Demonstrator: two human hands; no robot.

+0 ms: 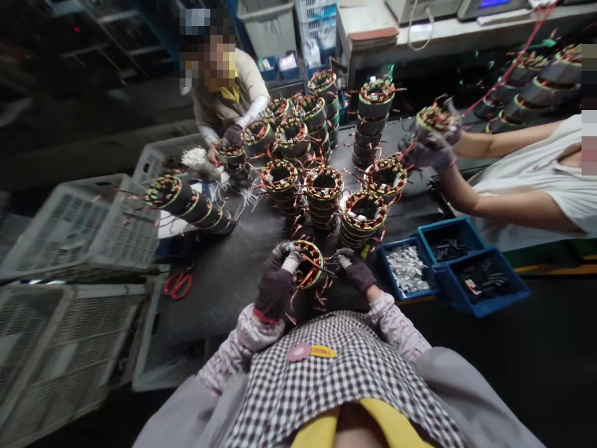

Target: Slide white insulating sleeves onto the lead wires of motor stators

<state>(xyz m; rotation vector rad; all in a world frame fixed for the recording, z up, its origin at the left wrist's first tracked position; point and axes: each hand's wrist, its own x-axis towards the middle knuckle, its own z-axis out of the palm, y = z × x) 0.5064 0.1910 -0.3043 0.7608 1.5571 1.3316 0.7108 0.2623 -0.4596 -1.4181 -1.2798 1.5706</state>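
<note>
Wound stator (315,275) sits between the two gloved hands, close in front of the checked apron (326,348), its open ring facing up and its axis roughly upright. Left hand (276,280) is nearer: its fingers are closed on the left side of the rim, though whether a wire is caught in that grip I cannot tell. Right hand (357,269) is just off the opposite side, thumb and fingertips pinched on a dark-sleeved lead (330,272) that runs sideways from the ring; loose ends hang toward the apron. Stacked stators (323,196) crowd the far side, and a blue bin of white pieces (405,270) bounds the right. Open room lies leftward, across bare black tabletop (233,261) as far as the red-handled scissors (178,285).
</note>
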